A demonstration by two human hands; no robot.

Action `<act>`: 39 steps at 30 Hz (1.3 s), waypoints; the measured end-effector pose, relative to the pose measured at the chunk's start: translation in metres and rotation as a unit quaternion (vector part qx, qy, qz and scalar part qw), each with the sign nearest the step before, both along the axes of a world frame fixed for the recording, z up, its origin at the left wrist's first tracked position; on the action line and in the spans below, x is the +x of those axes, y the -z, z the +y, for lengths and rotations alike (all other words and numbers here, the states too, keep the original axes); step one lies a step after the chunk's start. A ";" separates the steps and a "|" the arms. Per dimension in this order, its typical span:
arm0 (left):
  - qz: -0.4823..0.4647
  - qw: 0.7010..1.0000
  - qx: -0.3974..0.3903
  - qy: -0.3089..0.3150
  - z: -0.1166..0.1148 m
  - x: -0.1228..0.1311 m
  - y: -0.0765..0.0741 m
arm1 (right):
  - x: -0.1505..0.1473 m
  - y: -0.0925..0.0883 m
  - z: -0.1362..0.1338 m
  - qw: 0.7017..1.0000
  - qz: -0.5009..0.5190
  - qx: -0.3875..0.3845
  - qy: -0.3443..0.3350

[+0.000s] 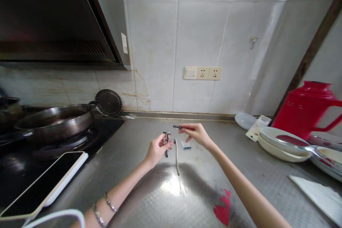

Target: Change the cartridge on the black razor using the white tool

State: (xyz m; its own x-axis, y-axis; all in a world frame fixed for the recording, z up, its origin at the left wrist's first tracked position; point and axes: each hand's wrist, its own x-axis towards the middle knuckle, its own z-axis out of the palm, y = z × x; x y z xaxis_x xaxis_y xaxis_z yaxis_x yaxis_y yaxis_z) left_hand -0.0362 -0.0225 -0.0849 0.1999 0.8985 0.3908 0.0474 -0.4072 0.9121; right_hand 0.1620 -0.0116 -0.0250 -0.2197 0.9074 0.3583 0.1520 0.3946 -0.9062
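Note:
My left hand (155,152) is closed on a small black bracket-like part (167,146) with a slim upright stem and a short silver piece at its top. Between finger and thumb, my right hand (197,133) pinches a short flat black strip with light marks (176,127). The strip is a little above and right of the bracket-like part, apart from it. Just right of my left fingertips is a short whitish tube or cable (177,160) with a dark end. Below my right fingers lies a small clear packet with a green edge (186,145).
A pan (57,117) sits on the stove at left, with a phone (42,183) in front. At right are stacked bowls (283,144), a red jug (301,110) and a white cloth or paper (317,196). A red patch (223,211) marks the metal counter (144,199).

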 end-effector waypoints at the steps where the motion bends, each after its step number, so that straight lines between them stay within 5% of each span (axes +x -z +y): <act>1: 0.006 1.000 0.006 -0.010 -0.001 0.000 0.001 | 0.000 -0.001 0.000 1.000 -0.002 -0.001 -0.002; 7: 0.065 0.994 0.059 -0.065 -0.003 0.004 0.005 | 0.003 -0.008 -0.003 1.000 -0.008 -0.010 0.000; 23: 0.139 0.976 0.145 -0.083 -0.004 0.035 -0.012 | 0.000 -0.019 -0.012 0.999 -0.031 0.036 0.007; 39: 0.099 0.988 0.110 -0.050 -0.007 0.038 -0.011 | -0.002 -0.021 -0.017 0.998 -0.044 0.042 -0.010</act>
